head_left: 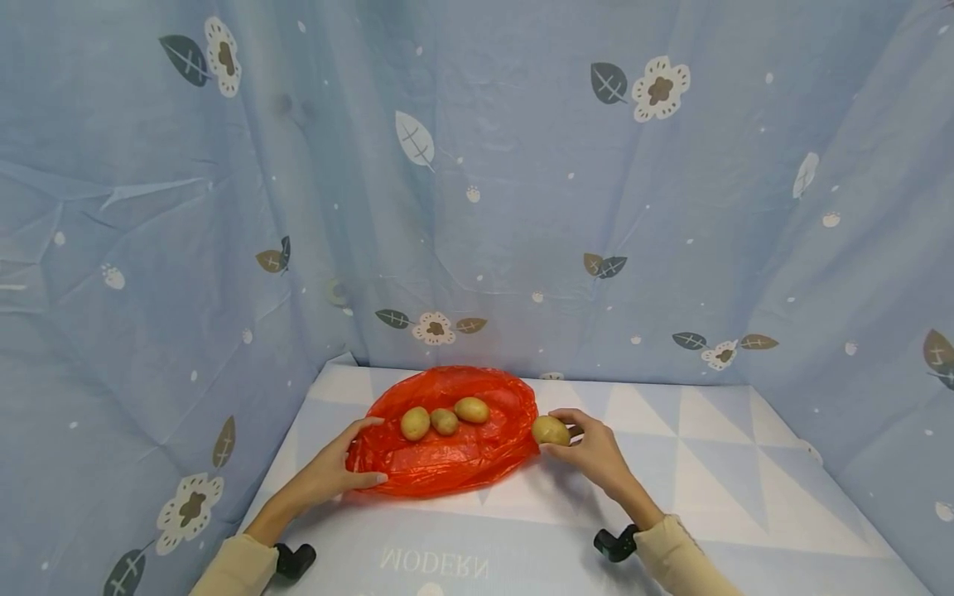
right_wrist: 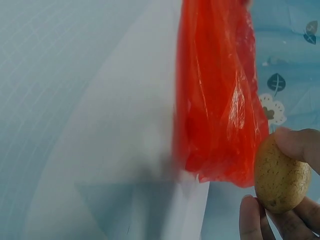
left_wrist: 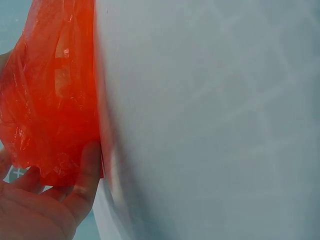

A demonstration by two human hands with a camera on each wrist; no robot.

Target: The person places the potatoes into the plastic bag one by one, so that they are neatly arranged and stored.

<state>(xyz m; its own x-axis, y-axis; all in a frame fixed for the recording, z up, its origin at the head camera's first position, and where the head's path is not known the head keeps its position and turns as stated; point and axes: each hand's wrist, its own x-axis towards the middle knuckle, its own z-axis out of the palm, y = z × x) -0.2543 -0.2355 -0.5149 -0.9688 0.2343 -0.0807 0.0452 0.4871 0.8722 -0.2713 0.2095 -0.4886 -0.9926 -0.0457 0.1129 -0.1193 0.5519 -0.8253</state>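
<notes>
Pinching a potato point(head_left: 550, 430), the right grip point(head_left: 596, 454) stands at the right edge of the red bag point(head_left: 428, 480) on the table point(head_left: 715, 463), the bag's long axis running roughly left to right, while the left grip point(head_left: 333, 466) rests spread fingers against the left edge

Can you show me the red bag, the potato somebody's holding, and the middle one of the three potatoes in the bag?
Red bag point(head_left: 447, 476): head view, on its near wall.
Held potato point(right_wrist: 280, 176): right wrist view, on its speckled side.
Middle potato point(head_left: 445, 422): head view, on its top.
</notes>
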